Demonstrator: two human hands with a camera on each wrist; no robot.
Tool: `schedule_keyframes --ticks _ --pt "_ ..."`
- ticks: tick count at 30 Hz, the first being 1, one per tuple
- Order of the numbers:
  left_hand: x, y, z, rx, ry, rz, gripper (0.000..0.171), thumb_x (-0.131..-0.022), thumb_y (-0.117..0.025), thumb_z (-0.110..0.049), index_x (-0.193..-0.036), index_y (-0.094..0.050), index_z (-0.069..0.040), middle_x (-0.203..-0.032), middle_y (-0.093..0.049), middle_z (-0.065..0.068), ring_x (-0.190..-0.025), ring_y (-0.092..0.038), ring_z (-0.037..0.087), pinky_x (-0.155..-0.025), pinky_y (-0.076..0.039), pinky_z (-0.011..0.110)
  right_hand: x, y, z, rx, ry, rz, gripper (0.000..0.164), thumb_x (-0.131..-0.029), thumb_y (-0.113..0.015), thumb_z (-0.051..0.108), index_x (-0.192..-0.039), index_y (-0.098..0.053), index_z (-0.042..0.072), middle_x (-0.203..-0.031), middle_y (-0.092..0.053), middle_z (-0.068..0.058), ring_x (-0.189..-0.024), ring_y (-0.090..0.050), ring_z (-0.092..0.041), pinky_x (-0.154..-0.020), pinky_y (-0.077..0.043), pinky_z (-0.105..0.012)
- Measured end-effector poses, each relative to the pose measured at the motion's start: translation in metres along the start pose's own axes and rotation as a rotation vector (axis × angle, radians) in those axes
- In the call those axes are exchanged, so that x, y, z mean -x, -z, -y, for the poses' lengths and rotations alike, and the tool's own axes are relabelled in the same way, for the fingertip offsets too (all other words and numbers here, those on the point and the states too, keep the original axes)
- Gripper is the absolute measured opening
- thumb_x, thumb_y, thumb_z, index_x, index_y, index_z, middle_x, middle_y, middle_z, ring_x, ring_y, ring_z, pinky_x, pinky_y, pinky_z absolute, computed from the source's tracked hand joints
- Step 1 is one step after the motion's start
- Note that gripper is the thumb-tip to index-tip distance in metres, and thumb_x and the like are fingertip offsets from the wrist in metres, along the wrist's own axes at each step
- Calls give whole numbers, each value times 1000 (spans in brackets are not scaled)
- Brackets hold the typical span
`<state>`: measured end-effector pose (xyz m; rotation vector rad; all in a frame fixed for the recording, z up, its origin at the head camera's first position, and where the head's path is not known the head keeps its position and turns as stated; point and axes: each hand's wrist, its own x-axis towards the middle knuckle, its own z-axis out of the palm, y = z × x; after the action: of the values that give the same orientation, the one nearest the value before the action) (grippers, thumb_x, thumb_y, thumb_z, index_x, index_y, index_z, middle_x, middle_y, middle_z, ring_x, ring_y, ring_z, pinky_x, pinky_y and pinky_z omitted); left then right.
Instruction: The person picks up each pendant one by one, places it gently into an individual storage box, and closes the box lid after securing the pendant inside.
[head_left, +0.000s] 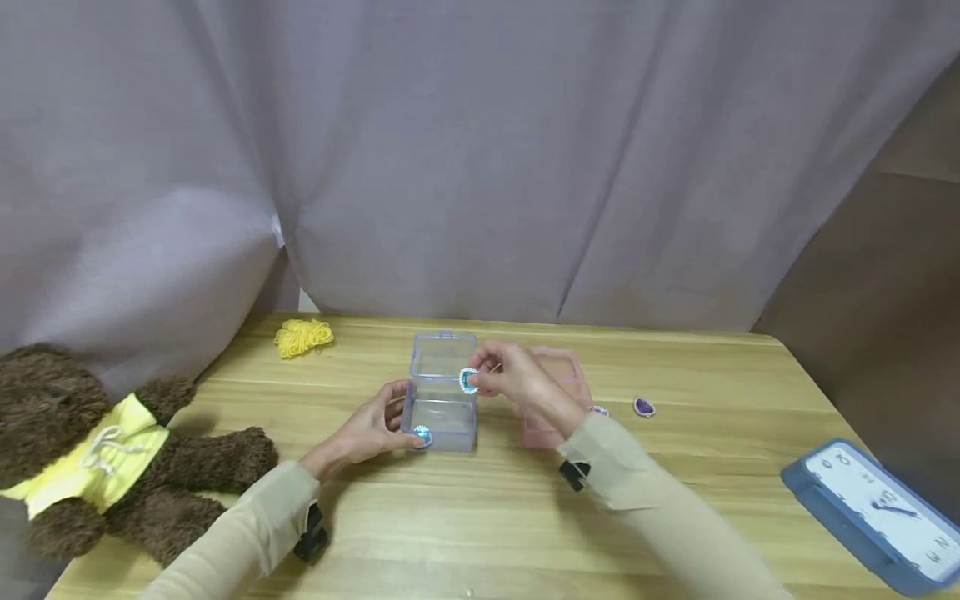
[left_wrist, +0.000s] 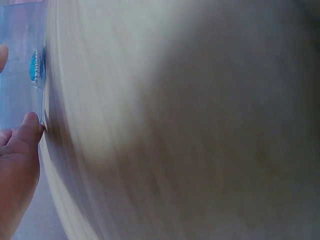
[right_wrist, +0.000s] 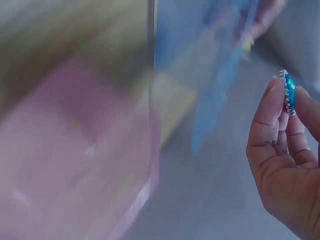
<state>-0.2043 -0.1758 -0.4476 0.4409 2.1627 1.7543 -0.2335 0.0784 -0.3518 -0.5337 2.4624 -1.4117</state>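
Open clear box [head_left: 451,440] gripped by the left hand [head_left: 369,429]; blue gem [head_left: 467,381] pinched between the right hand's [head_left: 516,379] thumb and fingers, near the box's right rear corner.
Brown teddy bear [head_left: 187,458] and blue clock [head_left: 877,508] run out of frame; right hand and forearm cover much of the pink box [head_left: 537,433]; yellow yarn [head_left: 302,337] lies behind; the left thumb overlaps a second blue gem [head_left: 423,433], inside or outside unclear.

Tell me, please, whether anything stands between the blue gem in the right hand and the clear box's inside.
Nothing visible does: the right hand pinches the blue gem by the clear box, whose lid stands open at the back, and the left hand holds the box at its left.
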Motion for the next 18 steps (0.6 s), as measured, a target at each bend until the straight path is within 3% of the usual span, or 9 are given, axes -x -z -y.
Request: schedule_keyframes --ticks 3,7,12,18 --pt "1 0 0 8 -4 -4 95 -78 -80 -5 -149 -17 6 -156 -25 31 -142 -35 46 -114 -43 44 -18 -30 2 15 -15 51 12 -86 -68 -2 -97 -64 -3 -80 -62 -5 -66 -59 -10 -69 -64 -31" --pt "0 -3 -1 16 -13 0 93 -78 -79 -3 -148 -18 6 -156 -25 31 -143 -33 45 -115 -42 44 -30 -53 -5 28 -9 82 9 -85 -64 -8 -93 -64 -4 -73 -62 -6 -61 -60 -10 -67 -65 -35" --pt "0 -2 0 17 -24 -2 92 -79 -78 -2 -148 -19 5 -156 -27 30 -143 -34 44 -115 -42 42 -39 -67 -9 78 32 77 12 -81 -60 -14 -88 -65 -6 -69 -65 -13 -58 -62 -13 -59 -63 -29" --pt "-1 -1 1 10 -44 -1 91 -79 -78 -2 -148 -20 6 -154 -30 30 -142 -36 43 -115 -43 38 -42 -76 -7 163 47 55 9 -82 -66 -12 -86 -70 -5 -74 -71 -17 -62 -68 -20 -56 -62 -23"
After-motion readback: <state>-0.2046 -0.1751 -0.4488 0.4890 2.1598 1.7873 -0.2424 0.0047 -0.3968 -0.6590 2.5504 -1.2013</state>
